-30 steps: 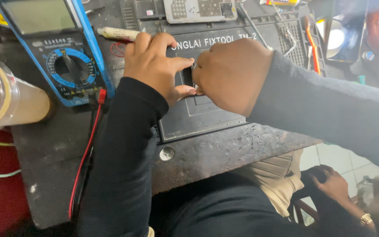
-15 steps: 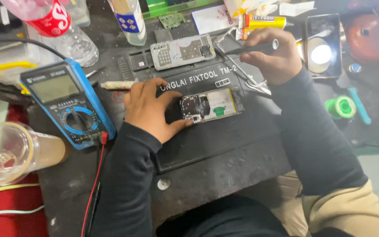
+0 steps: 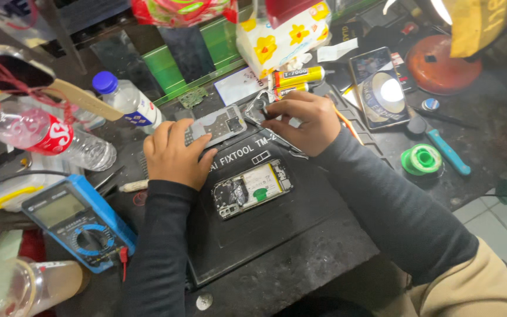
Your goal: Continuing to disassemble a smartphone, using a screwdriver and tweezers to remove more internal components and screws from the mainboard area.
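Observation:
An opened phone (image 3: 252, 188) with its circuit board and battery showing lies on a black work mat (image 3: 265, 240). My left hand (image 3: 174, 155) is just above it, fingers curled on the near edge of a grey phone panel (image 3: 215, 125) that it holds at the top of the mat. My right hand (image 3: 300, 120) is at the panel's right end, closed on metal tweezers (image 3: 260, 108). Both forearms are in black sleeves.
A blue multimeter (image 3: 77, 226) with a red lead lies at the left, beside a clear cup (image 3: 24, 287). Plastic bottles (image 3: 48, 135) stand at the back left. Glue tubes (image 3: 297, 76), a lit phone (image 3: 379, 88), a green tape roll (image 3: 421, 158) and a blue-handled tool (image 3: 448, 152) are on the right.
My left hand left the opened phone and went up to the grey panel. My right hand came left from the tweezers' spot to the panel's end. The view pulled back.

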